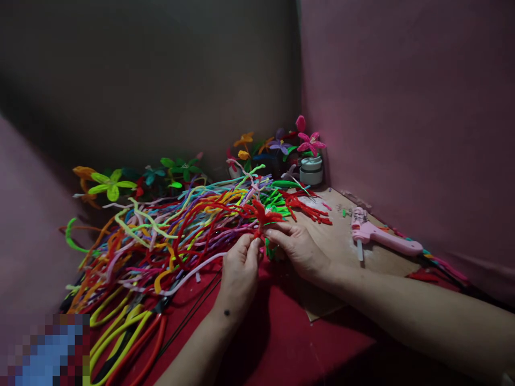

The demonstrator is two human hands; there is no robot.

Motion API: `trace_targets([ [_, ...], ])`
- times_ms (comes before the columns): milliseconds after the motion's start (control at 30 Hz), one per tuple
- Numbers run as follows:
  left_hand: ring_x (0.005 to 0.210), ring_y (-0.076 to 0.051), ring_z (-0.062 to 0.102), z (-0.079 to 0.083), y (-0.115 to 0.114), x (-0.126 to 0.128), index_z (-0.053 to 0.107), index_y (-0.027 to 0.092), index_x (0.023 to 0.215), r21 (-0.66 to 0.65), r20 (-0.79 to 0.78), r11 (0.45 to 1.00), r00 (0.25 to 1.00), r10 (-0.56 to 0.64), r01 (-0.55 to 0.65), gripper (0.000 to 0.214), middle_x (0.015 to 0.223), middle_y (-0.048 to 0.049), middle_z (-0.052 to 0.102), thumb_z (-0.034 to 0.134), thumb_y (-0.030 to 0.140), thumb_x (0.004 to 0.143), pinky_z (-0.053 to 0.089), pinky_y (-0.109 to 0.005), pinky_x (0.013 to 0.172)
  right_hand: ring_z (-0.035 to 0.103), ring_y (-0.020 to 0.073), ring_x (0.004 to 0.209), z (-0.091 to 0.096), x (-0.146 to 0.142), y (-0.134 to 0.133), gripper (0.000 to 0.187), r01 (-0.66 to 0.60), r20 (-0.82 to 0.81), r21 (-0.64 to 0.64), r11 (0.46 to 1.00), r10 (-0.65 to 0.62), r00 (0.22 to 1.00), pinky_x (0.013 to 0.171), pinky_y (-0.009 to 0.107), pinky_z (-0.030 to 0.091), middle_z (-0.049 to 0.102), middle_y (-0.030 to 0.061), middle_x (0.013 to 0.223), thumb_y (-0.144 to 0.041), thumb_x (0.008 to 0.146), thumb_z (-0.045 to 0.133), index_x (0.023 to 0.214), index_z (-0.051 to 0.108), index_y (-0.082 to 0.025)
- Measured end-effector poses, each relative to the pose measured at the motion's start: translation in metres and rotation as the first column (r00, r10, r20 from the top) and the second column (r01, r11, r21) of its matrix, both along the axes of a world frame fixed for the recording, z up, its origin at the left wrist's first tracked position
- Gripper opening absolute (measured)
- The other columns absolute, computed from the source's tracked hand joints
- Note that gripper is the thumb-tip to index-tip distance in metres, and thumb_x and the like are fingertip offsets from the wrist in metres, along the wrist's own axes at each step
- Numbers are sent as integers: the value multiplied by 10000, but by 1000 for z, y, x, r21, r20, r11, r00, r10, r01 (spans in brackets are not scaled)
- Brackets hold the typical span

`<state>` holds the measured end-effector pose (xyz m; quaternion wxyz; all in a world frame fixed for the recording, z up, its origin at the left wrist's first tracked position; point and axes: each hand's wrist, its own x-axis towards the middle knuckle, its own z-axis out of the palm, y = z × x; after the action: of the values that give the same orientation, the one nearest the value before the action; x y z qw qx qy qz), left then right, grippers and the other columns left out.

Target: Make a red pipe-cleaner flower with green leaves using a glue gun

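Your left hand [239, 268] & right hand [300, 247] both pinch the fuzzy red pipe-cleaner flower [263, 213] at its base, just above the red-clothed desk [281, 343]. A tangled multicolour pipe-cleaner pile [169, 236] crowds the left, touching the flower. The pink glue gun [380, 237] lies to the right on cardboard [341, 257] near the wall [402, 107]; open room is on the near side only.
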<state>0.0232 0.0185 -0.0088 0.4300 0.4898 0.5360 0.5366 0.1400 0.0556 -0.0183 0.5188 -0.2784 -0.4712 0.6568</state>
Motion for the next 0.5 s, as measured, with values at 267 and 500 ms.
trace_targets([
  [267,367,-17,188,4,-1,-3,522,164,752,-187,330,952,928,-170,241,237,467,105,289,612,383,743,168,-134,356,416,79,558,0,1,1,182,67,-49,33,997,-65,997,542,227,332,587,-19,669,-323,671,658,752,660,-159],
  [500,367,-9,109,9,1,-10,538,120,763,-156,634,865,720,-283,477,121,501,103,238,529,227,819,182,-108,308,468,95,559,-10,-1,8,247,-157,-146,-26,987,151,978,533,225,363,563,-16,605,-384,658,690,727,640,-152],
])
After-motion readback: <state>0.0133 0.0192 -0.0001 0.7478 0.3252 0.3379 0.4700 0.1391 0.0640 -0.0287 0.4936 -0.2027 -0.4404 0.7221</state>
